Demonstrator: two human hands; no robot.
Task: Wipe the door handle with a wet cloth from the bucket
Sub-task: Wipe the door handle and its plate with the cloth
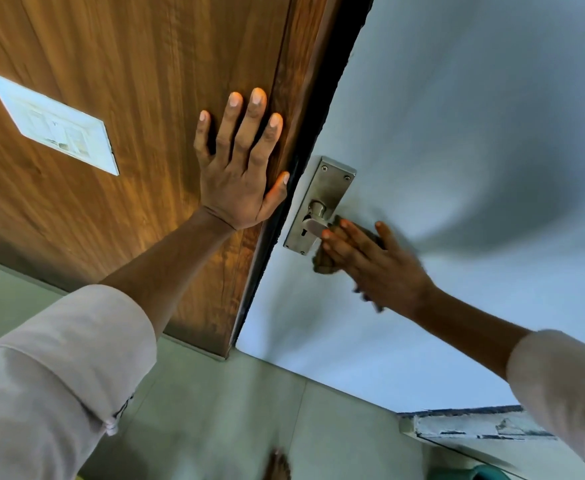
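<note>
A steel door handle point(313, 225) sits on a long steel backplate point(329, 188) fixed to a pale blue-white door point(457, 133). My right hand point(374, 261) presses a brownish cloth point(324, 263) against the lever of the handle; the hand is blurred and covers most of the lever. My left hand point(242, 168) lies flat with fingers spread on the brown wooden panel point(128, 81) beside the door's edge, holding nothing. A sliver of green at the bottom right edge may be the bucket point(488, 474).
A white switch plate point(55, 124) is set in the wooden panel at the left. A dark gap point(318, 116) runs between panel and door. Pale tiled floor point(232, 410) lies below, with a bare foot point(277, 465) at the bottom edge and a worn step point(474, 427) at the right.
</note>
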